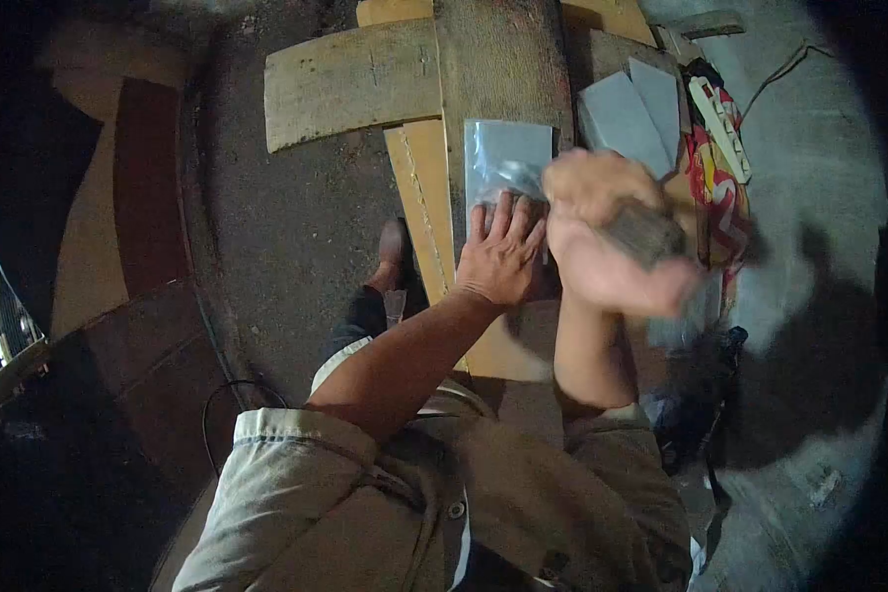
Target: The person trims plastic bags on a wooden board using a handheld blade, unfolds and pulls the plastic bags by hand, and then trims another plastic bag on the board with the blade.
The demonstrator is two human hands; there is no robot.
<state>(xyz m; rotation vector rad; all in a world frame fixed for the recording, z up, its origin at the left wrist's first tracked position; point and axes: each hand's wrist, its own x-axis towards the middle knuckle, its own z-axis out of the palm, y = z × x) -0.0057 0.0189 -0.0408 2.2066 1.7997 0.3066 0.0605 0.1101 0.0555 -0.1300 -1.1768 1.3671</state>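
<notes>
My left hand [503,249] lies flat with its fingers spread over the lower part of a shiny, clear-to-grey flat sheet [508,138]. Under the sheet is a long worn wooden board [503,59]. To the right of it, my right hand [602,242] is raised and smeared by motion, its fingers wrapped around a dark block-like piece [646,233]. The far end of that piece is hidden by the hand. A blurred greyish shape [518,178] shows on the sheet just beyond my left fingertips; its kind is unclear.
Pale flat sheets [627,113] lie to the right of the board. Beside them are a white power strip [720,128] and a red and yellow wrapper [705,178]. A curved wooden piece [355,84] extends left. My shoe [393,242] rests on the dark ground [286,217].
</notes>
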